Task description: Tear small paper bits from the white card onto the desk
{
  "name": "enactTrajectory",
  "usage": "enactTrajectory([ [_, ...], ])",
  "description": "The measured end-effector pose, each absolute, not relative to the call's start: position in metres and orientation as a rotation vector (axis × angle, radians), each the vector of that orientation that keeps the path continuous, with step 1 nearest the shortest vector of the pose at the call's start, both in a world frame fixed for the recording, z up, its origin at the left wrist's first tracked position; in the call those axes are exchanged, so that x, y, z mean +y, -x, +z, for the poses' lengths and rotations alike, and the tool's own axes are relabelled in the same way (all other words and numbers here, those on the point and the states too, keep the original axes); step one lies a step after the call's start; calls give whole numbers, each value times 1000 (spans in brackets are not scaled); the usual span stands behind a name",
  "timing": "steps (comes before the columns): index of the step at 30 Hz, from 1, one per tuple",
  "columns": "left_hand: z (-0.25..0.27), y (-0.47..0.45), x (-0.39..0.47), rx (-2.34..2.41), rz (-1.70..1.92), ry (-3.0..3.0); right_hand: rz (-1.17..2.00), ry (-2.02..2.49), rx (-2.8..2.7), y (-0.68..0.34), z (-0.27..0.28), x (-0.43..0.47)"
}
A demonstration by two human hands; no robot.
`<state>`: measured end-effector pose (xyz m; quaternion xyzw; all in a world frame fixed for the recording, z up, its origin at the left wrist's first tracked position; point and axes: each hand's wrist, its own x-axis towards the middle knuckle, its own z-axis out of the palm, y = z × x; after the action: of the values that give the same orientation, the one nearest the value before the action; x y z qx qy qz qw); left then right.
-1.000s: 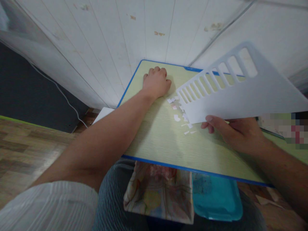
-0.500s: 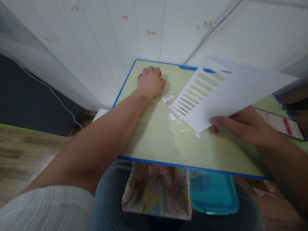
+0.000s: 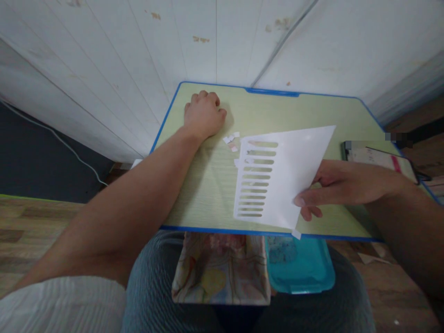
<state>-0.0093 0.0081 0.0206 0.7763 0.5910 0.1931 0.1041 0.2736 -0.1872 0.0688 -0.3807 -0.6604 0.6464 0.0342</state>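
My right hand [image 3: 333, 187] pinches a thin white sheet [image 3: 289, 178] by its right edge, thumb on the near face. A column of rounded slots is cut along the sheet's left side, and the tabletop shows through them. Tilted, the sheet hangs over the front middle of the table. A small white scrap [image 3: 296, 234] is at its bottom corner, by the table's front edge. Small white and pinkish paper scraps [image 3: 231, 140] lie left of the sheet. My left hand [image 3: 205, 114] rests on the table's far left, fingers curled closed. Nothing shows in it; its palm side is hidden.
The pale table [image 3: 201, 185] has a blue rim and stands against a white panelled wall [image 3: 166, 41]. A phone [image 3: 381, 157] lies behind my right wrist. Below the front edge are a patterned fabric container [image 3: 222, 284] and a blue plastic tray [image 3: 308, 273] on my lap.
My right hand has brought the slotted sheet nearer the front edge and turned it, so the slots now stack in a column at left. My left hand stays put. The view has shifted slightly.
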Motion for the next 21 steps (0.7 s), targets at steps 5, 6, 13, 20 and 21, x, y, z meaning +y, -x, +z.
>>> enactTrajectory([
  [5,17,10,12,1675,620,-2212,2033,1172,-2042,-274,70,-191],
  [6,16,10,12,1678,626,-2211,2044,1162,-2036,-274,71,-192],
  [13,20,8,8,1752,577,-2289,2063,1137,-1902,-269,79,-193],
  [20,15,8,12,1743,615,-2317,1297,1201,-1431,-265,65,-174],
  [21,13,8,13,1738,624,-2316,1231,1231,-1398,-265,62,-172],
])
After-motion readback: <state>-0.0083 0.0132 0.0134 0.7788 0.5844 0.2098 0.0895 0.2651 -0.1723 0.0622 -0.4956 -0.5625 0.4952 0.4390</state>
